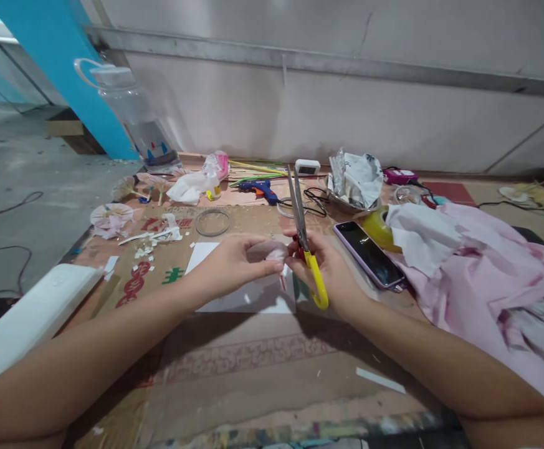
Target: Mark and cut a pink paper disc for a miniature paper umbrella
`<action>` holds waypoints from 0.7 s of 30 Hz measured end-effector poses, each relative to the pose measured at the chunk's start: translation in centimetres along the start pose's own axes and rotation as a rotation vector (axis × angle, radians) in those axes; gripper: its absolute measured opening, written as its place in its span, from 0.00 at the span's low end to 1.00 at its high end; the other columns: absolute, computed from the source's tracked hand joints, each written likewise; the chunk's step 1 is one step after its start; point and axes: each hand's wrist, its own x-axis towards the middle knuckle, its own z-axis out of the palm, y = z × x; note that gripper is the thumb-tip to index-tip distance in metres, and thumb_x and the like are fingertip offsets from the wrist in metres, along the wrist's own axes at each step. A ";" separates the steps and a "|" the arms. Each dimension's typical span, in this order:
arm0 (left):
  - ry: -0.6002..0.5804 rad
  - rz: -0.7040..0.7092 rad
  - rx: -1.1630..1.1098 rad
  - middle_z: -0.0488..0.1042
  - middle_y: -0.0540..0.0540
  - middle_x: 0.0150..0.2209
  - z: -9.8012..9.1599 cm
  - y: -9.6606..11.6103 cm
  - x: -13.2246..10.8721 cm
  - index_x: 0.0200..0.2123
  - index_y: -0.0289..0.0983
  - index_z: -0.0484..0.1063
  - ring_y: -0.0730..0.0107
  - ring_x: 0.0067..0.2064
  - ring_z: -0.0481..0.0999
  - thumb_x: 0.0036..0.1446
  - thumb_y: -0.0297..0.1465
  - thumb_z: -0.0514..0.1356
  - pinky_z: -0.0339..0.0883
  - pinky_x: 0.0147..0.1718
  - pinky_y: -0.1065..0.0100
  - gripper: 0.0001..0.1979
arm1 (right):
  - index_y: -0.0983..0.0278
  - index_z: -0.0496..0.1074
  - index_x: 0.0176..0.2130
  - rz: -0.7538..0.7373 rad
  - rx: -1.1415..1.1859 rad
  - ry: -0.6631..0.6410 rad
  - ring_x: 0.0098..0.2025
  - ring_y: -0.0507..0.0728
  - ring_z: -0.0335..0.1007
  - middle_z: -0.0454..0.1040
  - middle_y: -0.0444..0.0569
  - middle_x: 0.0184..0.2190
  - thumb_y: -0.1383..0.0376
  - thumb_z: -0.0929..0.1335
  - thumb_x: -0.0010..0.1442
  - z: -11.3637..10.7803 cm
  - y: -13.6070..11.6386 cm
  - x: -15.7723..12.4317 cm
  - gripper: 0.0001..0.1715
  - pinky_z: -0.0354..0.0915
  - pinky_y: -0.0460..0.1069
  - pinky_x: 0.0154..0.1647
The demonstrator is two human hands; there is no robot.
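Yellow-handled scissors point(306, 243) stick up from my right hand point(330, 268), blades pointing away from me and slightly parted. My right fingers are closed around them, and their tips meet my left hand near the middle. My left hand point(241, 262) pinches a small whitish piece point(277, 251) between thumb and fingers; its exact kind is blurred. A small white bit with a red mark point(283, 279) hangs just below the fingertips. Beneath both hands lies a white sheet of paper point(220, 299) on the cardboard point(197, 374).
A phone point(369, 254) and pink cloth point(481, 249) lie at right. Behind are a blue glue gun point(260, 189), a metal bowl point(353, 201) and a wire ring point(212, 222). A water bottle point(136, 118) stands back left. Paper scraps point(145, 249) and a white device point(33, 305) are at left.
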 end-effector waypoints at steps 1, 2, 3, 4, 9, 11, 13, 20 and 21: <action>0.001 -0.018 0.027 0.85 0.47 0.41 -0.1 0.1 0.0 0.40 0.41 0.82 0.61 0.44 0.82 0.55 0.40 0.69 0.75 0.46 0.63 0.12 | 0.58 0.70 0.52 0.004 -0.006 -0.001 0.36 0.53 0.68 0.68 0.43 0.34 0.57 0.76 0.56 0.0 -0.2 0.0 0.26 0.68 0.49 0.38; 0.015 -0.036 0.042 0.84 0.47 0.38 -0.3 0.2 0.0 0.37 0.40 0.83 0.62 0.42 0.82 0.55 0.40 0.68 0.75 0.44 0.64 0.11 | 0.58 0.69 0.52 0.011 -0.009 -0.004 0.35 0.53 0.67 0.67 0.43 0.34 0.56 0.76 0.57 0.0 -0.3 -0.1 0.26 0.68 0.49 0.38; 0.037 -0.048 0.043 0.84 0.46 0.36 -0.5 0.3 -0.1 0.35 0.39 0.82 0.62 0.39 0.82 0.55 0.41 0.68 0.75 0.42 0.65 0.11 | 0.58 0.68 0.52 0.020 -0.009 -0.007 0.35 0.53 0.66 0.67 0.43 0.34 0.54 0.75 0.57 0.0 -0.5 -0.1 0.27 0.68 0.49 0.37; 0.066 -0.054 0.032 0.84 0.46 0.35 -0.7 0.4 -0.1 0.34 0.39 0.81 0.63 0.38 0.82 0.55 0.41 0.68 0.75 0.39 0.66 0.12 | 0.58 0.67 0.52 0.028 -0.006 -0.012 0.35 0.53 0.66 0.66 0.43 0.34 0.51 0.75 0.58 -0.1 -0.6 -0.3 0.28 0.67 0.49 0.37; 0.172 -0.050 -0.032 0.82 0.46 0.33 -1.9 1.8 -0.5 0.34 0.37 0.80 0.67 0.34 0.79 0.54 0.43 0.68 0.73 0.33 0.69 0.14 | 0.58 0.66 0.50 0.047 -0.005 -0.113 0.34 0.54 0.61 0.63 0.44 0.34 0.33 0.69 0.57 -0.3 -0.9 -1.0 0.38 0.64 0.49 0.32; 0.182 -0.006 -0.037 0.80 0.47 0.30 -2.3 2.4 -0.7 0.32 0.37 0.79 0.68 0.31 0.78 0.55 0.42 0.67 0.72 0.30 0.69 0.13 | 0.59 0.67 0.49 0.056 -0.021 -0.165 0.33 0.55 0.60 0.63 0.45 0.35 0.30 0.68 0.55 -0.4 -0.9 -1.3 0.41 0.63 0.49 0.32; 0.213 0.039 -0.049 0.79 0.49 0.28 -2.5 2.8 -0.8 0.30 0.38 0.78 0.69 0.29 0.77 0.55 0.40 0.66 0.71 0.28 0.70 0.11 | 0.60 0.67 0.48 0.066 -0.024 -0.198 0.33 0.54 0.59 0.63 0.45 0.35 0.29 0.67 0.55 -0.3 -0.7 -1.5 0.42 0.61 0.49 0.31; 0.306 0.078 -0.071 0.79 0.49 0.32 -2.6 2.9 -0.8 0.31 0.37 0.76 0.70 0.32 0.78 0.53 0.39 0.69 0.70 0.31 0.70 0.11 | 0.62 0.68 0.48 0.109 0.007 -0.227 0.33 0.54 0.58 0.64 0.45 0.34 0.30 0.69 0.53 0.2 -0.7 -1.7 0.44 0.58 0.49 0.33; 0.312 0.094 -0.044 0.79 0.48 0.32 -2.7 2.9 -0.8 0.32 0.38 0.76 0.69 0.33 0.78 0.54 0.39 0.68 0.69 0.31 0.70 0.11 | 0.62 0.68 0.48 0.115 0.006 -0.228 0.33 0.54 0.58 0.64 0.45 0.34 0.30 0.69 0.53 0.2 -0.7 -1.8 0.44 0.58 0.49 0.33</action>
